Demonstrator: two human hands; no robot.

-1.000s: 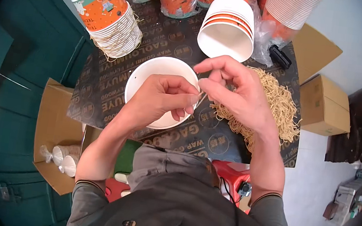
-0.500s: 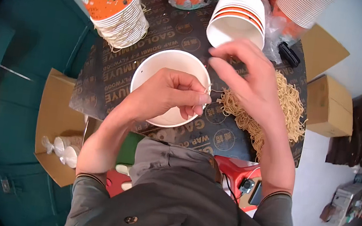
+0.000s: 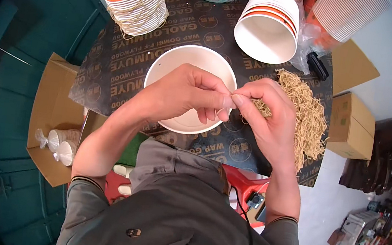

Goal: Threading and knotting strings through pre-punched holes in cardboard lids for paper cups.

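A white paper bucket (image 3: 164,66) stands on the dark printed tabletop in front of me, its open mouth facing up. Over its right rim, my left hand (image 3: 185,94) is closed in a pinch on a thin tan cord. My right hand (image 3: 268,117) meets it there, thumb and forefinger pinched at the same cord, fingertips touching or nearly so. Most of that cord is hidden by the fingers. Just right of my right hand lies a loose heap of tan cords (image 3: 307,122).
Behind the bucket, a nested stack of white and orange buckets (image 3: 266,37) lies tipped toward me. At back left stands another stack wound with cords (image 3: 138,13). A black object (image 3: 317,65) sits near the right edge. Cardboard boxes (image 3: 351,124) flank the table (image 3: 107,78).
My right hand, raised and open before, has come down to my left hand and pinched the cord. The whole view has shifted slightly.
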